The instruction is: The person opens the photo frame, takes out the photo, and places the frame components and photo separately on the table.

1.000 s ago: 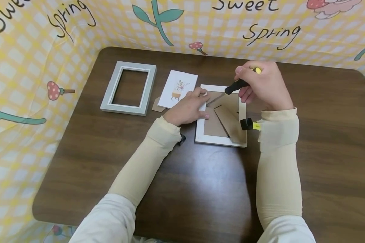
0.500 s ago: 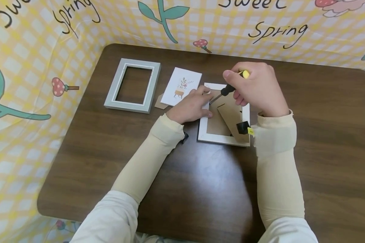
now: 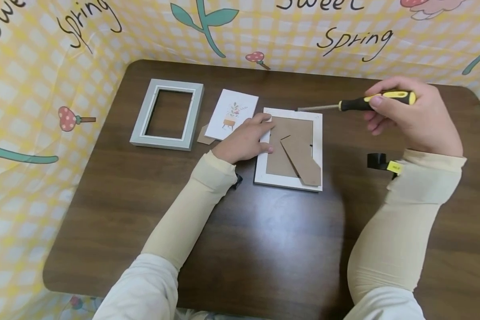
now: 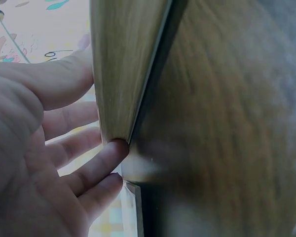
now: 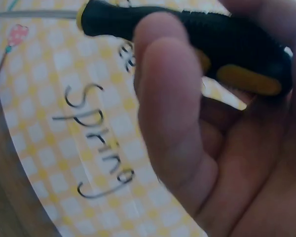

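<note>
In the head view a white picture frame (image 3: 317,133) lies back side up, its brown backing board (image 3: 278,160) and angled stand flap (image 3: 304,162) showing. My left hand (image 3: 244,140) rests on its left edge, fingers spread. The left wrist view shows those fingers (image 4: 71,81) against the frame's wooden side (image 4: 126,69). To the right of the frame, my right hand (image 3: 414,111) holds a screwdriver (image 3: 356,104) by its black and yellow handle. The shaft points left, its tip by the frame's far edge; whether it touches I cannot tell. Handle and thumb fill the right wrist view.
A grey-white frame (image 3: 142,113) without backing lies at the left. Between the two frames is a white card (image 3: 222,111) with a plant drawing, partly over a brown board piece (image 3: 205,135). A yellow checked cloth (image 3: 152,31) hangs behind the wooden table (image 3: 240,249).
My right hand has moved right with the screwdriver, lifting its tip away from the frame's inner left edge; the shaft now lies nearly level. My left hand stays on the frame.
</note>
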Available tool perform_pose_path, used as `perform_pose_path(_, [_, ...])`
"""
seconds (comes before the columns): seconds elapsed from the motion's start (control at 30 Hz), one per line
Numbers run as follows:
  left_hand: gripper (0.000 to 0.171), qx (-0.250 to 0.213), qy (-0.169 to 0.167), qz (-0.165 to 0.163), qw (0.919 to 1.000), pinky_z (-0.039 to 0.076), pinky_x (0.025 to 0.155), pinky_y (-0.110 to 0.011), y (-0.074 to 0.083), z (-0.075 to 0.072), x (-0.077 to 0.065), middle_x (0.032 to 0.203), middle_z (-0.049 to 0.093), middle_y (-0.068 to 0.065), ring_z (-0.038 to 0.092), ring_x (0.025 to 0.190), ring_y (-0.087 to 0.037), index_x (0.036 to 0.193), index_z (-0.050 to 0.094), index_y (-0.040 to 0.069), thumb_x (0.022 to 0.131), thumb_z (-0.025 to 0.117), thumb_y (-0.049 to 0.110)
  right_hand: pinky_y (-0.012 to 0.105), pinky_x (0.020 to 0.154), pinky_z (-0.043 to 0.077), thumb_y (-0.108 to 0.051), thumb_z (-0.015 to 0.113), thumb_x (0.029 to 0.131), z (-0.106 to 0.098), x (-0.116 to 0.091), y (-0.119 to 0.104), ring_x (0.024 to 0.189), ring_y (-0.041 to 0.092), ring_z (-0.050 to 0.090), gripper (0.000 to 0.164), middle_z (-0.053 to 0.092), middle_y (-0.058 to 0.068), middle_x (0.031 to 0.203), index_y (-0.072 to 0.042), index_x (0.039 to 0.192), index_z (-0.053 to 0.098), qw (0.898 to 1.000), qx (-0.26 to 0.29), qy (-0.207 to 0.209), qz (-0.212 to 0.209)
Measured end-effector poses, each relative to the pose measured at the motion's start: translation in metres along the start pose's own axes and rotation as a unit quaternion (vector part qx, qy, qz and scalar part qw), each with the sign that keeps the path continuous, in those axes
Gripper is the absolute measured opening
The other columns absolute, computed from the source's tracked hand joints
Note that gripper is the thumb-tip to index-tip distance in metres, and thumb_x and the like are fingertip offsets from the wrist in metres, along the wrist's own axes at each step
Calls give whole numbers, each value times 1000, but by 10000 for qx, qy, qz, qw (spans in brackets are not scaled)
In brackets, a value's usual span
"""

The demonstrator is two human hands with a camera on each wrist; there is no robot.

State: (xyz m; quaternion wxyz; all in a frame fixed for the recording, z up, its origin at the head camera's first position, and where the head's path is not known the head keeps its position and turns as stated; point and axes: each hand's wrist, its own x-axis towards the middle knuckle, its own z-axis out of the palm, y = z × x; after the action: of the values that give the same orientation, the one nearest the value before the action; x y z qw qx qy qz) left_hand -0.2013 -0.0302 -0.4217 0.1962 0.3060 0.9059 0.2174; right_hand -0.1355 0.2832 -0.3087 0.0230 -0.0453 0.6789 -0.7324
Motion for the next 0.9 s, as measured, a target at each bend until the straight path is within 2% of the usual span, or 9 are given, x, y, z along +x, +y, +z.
perform_pose_path(0.17, [65,-251,-17,-13,9997,25,116,-36,-2,1,-1,167,17,-7,20,150,-27,157,36,9,102,63,28,31,49,54,19,60,90,-17,-5,9,56,26,62,16,64,20,73,21,105,62,9953,902,-21,-361])
perform_pose_path(0.3, [64,-604,72,19,9981,31,112,-35,0,2,1,162,22,-10,32,144,-23,159,33,13,102,62,21,29,49,50,22,53,91,-19,0,16,52,23,49,17,59,17,73,20,105,62,9886,1432,-47,-456])
perform_pose_path(0.43, [61,-837,143,123,9963,35,108,-32,4,4,3,156,33,-8,40,137,-19,157,36,15,102,62,15,27,52,52,17,59,91,-11,9,20,55,21,50,13,62,17,83,18,103,64,9898,1335,71,-485])
perform_pose_path(0.53, [57,-896,29,180,9958,34,108,-31,7,3,2,157,37,-2,40,137,-15,156,39,18,103,58,12,24,54,52,7,65,93,0,16,20,56,19,55,12,63,16,87,16,101,67,9965,572,133,-603])
perform_pose_path(0.63, [57,-793,-149,178,9966,34,108,-32,12,0,1,158,38,-1,39,137,-14,157,37,19,104,56,12,23,55,51,-4,69,95,12,22,21,55,18,58,17,63,13,84,12,100,69,9977,-320,163,-575])
perform_pose_path(0.7, [60,-430,-234,130,9987,35,107,-34,16,-3,-1,156,40,-6,41,136,-18,158,35,16,102,58,15,24,56,51,-12,70,96,21,25,21,55,17,59,19,62,12,82,7,100,70,9939,-1013,160,-414])
perform_pose_path(0.8, [67,220,-458,-30,9987,39,104,-38,22,-8,-5,149,45,-13,45,130,-25,158,34,11,98,62,16,26,56,52,-22,72,96,36,31,24,54,18,59,21,61,11,82,-1,99,69,9842,-1766,129,-64])
perform_pose_path(0.83, [68,403,-536,-54,9977,40,103,-39,24,-8,-5,146,46,-14,46,127,-27,158,34,10,97,64,16,27,56,52,-25,72,96,41,33,26,53,19,58,22,61,10,82,-4,99,68,9806,-1959,80,47])
perform_pose_path(0.9, [67,604,-579,-26,9965,42,99,-41,26,-8,-6,140,49,-14,48,121,-28,157,38,10,96,66,15,29,54,52,-27,72,96,50,37,31,53,21,57,23,60,10,85,-6,101,67,9796,-1996,-31,205])
